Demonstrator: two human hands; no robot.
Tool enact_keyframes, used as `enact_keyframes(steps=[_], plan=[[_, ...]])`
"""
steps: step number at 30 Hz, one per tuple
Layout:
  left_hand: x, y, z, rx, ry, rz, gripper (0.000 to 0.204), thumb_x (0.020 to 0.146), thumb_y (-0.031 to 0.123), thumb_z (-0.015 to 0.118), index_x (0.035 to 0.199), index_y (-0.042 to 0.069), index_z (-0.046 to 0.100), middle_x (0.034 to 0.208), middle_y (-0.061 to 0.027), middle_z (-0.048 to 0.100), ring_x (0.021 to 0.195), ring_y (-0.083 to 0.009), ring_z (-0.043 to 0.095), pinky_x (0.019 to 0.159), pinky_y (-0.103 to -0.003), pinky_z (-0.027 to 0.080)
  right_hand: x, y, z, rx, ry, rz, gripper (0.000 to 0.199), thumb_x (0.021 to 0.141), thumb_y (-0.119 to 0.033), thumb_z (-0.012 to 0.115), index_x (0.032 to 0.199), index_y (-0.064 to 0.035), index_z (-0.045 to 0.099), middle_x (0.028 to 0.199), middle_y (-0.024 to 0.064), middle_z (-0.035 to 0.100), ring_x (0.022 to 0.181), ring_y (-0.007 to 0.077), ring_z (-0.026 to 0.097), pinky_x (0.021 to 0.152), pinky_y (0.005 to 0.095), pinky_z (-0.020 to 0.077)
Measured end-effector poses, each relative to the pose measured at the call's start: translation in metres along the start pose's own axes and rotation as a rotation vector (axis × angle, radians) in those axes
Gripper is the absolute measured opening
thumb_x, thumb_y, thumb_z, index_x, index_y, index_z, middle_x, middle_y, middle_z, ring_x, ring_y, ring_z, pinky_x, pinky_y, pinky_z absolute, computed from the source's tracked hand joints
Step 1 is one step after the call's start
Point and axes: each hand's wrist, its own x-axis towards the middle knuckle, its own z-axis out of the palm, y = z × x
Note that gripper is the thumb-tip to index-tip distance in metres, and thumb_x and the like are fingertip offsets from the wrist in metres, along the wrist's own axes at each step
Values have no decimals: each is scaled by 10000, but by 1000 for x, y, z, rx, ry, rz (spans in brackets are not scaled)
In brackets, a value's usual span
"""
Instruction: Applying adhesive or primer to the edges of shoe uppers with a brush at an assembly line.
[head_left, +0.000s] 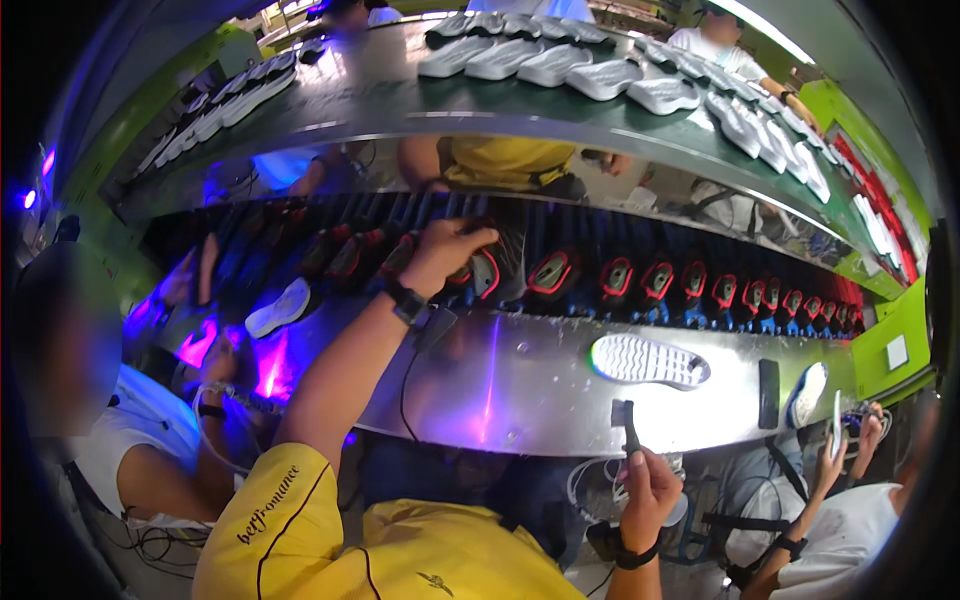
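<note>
My left hand (447, 256) reaches far forward to the row of black shoe uppers on the rack. Its fingers close over one shoe upper (486, 272), whose red-edged underside shows below them; part of it is hidden by the hand. Close to my body, my right hand (650, 486) pinches the handle of a small dark brush (627, 420). The brush head points up and away, over the near edge of the metal bench. A white shoe sole (650, 362) lies on the bench beyond the brush, its patterned face up.
More red-edged uppers (657, 279) line the rack to the right. A metal bench (540, 400) runs in front of me. At its right lie a black strip (768, 394) and another sole (807, 394). White soles (555, 65) fill the upper shelf. Co-workers sit close on both sides.
</note>
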Motion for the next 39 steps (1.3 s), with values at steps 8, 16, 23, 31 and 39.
enact_keyframes(steps=[8,16,23,31,39], plan=[[-162,-14,-89,-730,-115,-206,438,928,209,795,1318,59,665,1162,-59,734,1099,-209,729,974,-392,588,-11,14,72,-130,-316,30,270,1048,-163,724,1171,75,753,799,-15,658,715,58,547,649,233,429],[-271,-69,-84,385,237,353,800,677,211,1008,1359,20,636,1278,-139,724,1185,-263,713,1069,-404,546,-38,52,139,-222,-368,-11,304,1046,-189,733,1194,76,754,803,32,701,734,84,611,675,255,487],[-335,-85,-94,669,175,499,701,803,188,894,1414,52,578,1398,-155,682,1369,-377,629,1272,-617,301,-43,68,188,-226,-585,186,292,1059,-224,699,1089,56,779,737,7,659,688,77,555,622,264,421],[-354,-120,-92,660,207,532,610,862,178,827,1397,66,557,1409,-158,679,1405,-383,603,1259,-678,277,-51,106,225,-319,-595,55,311,1066,-251,689,1110,44,776,696,44,658,653,88,563,597,298,450],[-355,-125,-83,626,248,542,585,872,157,813,1384,53,551,1391,-179,675,1388,-404,605,1258,-675,279,-70,110,216,-156,-657,154,298,1101,-226,660,1147,44,776,746,-15,634,701,70,544,635,267,434]])
